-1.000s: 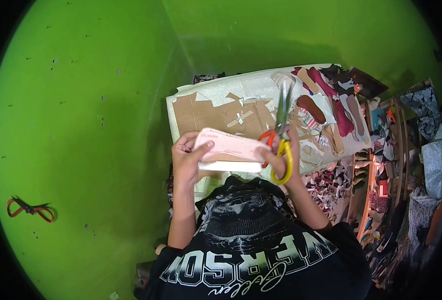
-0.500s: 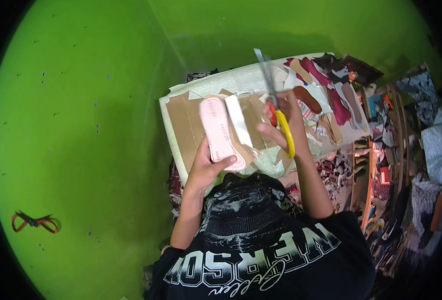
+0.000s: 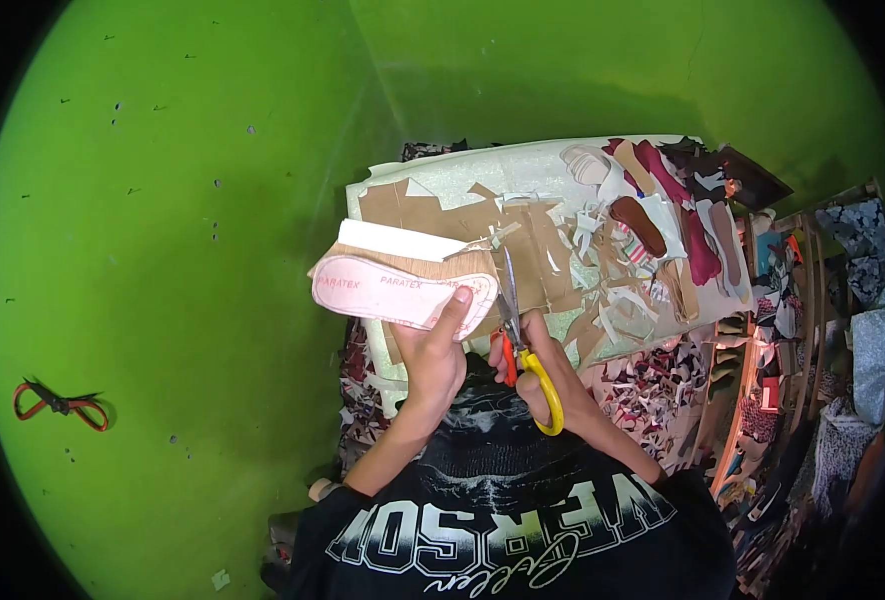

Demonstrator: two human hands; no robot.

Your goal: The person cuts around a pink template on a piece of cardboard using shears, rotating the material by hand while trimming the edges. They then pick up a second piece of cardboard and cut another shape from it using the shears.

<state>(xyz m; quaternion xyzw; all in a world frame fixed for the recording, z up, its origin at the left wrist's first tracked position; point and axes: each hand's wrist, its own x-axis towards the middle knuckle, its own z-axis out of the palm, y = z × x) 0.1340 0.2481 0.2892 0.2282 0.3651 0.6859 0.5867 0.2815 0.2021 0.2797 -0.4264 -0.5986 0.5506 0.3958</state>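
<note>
My left hand [image 3: 431, 362] grips a pale pink insole [image 3: 378, 288] printed with red PARATEX lettering, thumb pressed on its right end. Beneath the insole a tan sheet [image 3: 423, 265] sticks out along the far side, with a white strip [image 3: 398, 239] lying along its edge. In my right hand [image 3: 555, 368] are scissors [image 3: 510, 300] with one yellow and one red-orange handle, fingers wrapped through them. Their blades point away from me, right at the insole's right end.
Brown cardboard [image 3: 403, 208] and cut scraps [image 3: 618, 305] lie on the pale worktable [image 3: 523, 160]. Dark red and tan sole-shaped pieces [image 3: 698, 245] cover its right side. Heaped offcuts [image 3: 653, 390] and a loaded shelf [image 3: 808, 330] stand to the right. Another cutting tool [image 3: 61, 405] hangs on the green wall.
My left hand has turned the insole from upright to nearly crosswise. My right hand has brought the scissors down from above the table to the insole's right end. The view has shifted slightly.
</note>
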